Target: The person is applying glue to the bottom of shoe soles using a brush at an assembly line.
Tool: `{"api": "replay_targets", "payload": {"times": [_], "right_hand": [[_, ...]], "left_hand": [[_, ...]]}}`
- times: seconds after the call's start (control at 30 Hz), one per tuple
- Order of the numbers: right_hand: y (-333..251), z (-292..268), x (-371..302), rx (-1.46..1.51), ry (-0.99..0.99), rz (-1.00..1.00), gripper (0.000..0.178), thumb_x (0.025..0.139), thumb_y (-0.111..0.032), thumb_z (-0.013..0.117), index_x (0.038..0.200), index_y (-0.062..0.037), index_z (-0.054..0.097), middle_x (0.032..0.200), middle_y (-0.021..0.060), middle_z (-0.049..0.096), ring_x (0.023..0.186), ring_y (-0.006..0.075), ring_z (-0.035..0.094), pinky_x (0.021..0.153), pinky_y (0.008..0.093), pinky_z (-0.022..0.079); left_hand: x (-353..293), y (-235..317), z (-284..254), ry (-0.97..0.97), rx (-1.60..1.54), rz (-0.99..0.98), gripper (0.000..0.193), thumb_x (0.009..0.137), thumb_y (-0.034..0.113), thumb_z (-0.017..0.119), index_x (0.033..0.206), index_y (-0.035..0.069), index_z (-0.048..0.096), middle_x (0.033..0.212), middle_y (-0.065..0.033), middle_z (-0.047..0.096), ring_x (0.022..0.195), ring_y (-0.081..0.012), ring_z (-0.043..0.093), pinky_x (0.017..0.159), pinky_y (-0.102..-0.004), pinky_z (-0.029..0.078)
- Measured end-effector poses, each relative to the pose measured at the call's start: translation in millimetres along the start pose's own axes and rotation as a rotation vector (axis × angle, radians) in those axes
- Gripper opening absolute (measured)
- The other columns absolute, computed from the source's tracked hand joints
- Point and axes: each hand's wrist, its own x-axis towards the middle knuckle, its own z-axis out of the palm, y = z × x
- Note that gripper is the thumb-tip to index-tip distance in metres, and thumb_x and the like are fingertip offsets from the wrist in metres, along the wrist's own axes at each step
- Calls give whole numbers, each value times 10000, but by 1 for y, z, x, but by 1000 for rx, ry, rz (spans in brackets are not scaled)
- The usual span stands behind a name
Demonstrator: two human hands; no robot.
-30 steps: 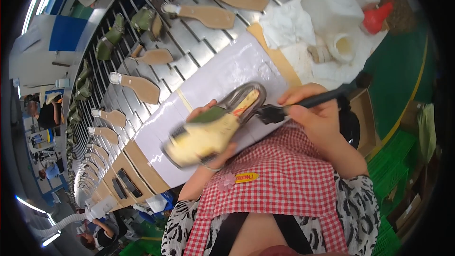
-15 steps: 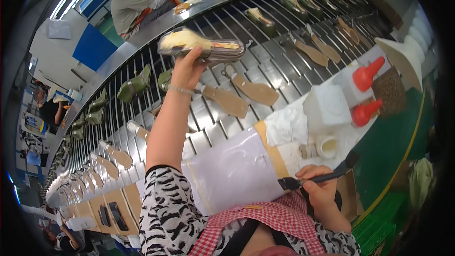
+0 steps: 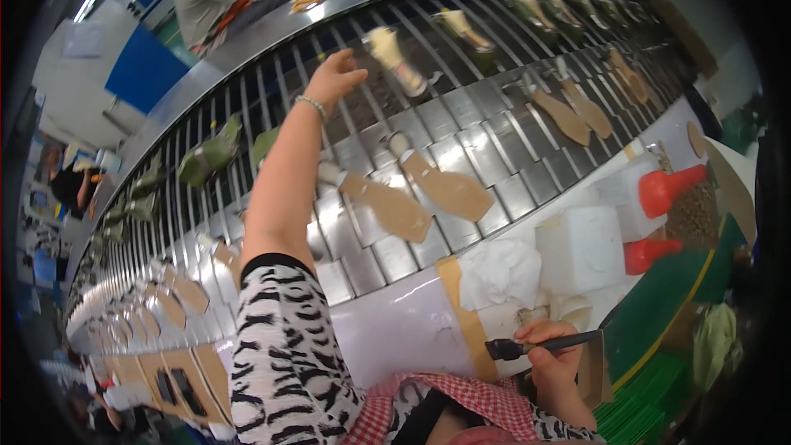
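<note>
"Where's the shoe form [image 3: 395, 62] lying?"
"On the conveyor [image 3: 527, 181], twelve o'clock, probably feeling stiff and solid; gripping its sides seems best."
"Fingers?"
"The left hand [image 3: 334, 78] is hovering half-spread, empty, at the form's nine o'clock; the right hand [image 3: 554, 354] is pinching the brush [image 3: 506, 350], five o'clock."

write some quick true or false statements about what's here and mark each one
1. The right hand holds a black brush. True.
2. The left hand grips a shoe sole. False: it is empty, near a pale yellow shoe piece.
3. A bracelet is on the left wrist. True.
4. The bottle tops are blue. False: they are red.
5. A white cloth lies beside a white container. True.
</note>
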Motion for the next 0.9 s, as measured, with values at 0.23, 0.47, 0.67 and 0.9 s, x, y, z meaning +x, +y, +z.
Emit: {"api": "replay_targets", "payload": {"times": [0.23,0.47,0.67,0.9], "right_hand": [[9,16,-3,-43,-20,-91,270,783,-194,704,921,-29,540,891,141,589,879,225,556,825,332,421],[1,33,-27,8,-60,-145,268,791,-178,700,929,-14,540,900,147,593,892,239,566,846,342,421],[-13,3,-56,-115,76,-187,322,825,-258,697,979,-17,549,906,65,606,820,122,547,755,245,423],[-53,-48,-66,-461,309,-300,181,787,-13,694,943,-11,604,878,36,594,812,108,563,722,225,446]], "left_hand": [[-163,35,-114,-125,1009,50,610,729,382,744,1201,43,557,1013,-158,650,939,-266,634,824,-330,497],[-221,-31,-78,-4,1124,-16,715,807,297,593,1390,33,274,882,-225,649,832,-395,627,736,-465,497],[-222,17,-146,610,498,208,354,808,194,526,1133,58,562,861,-202,638,643,-297,626,606,-385,500],[-358,146,-129,210,-44,66,364,811,193,456,1094,16,600,659,33,547,449,-17,392,389,-161,267]]}}
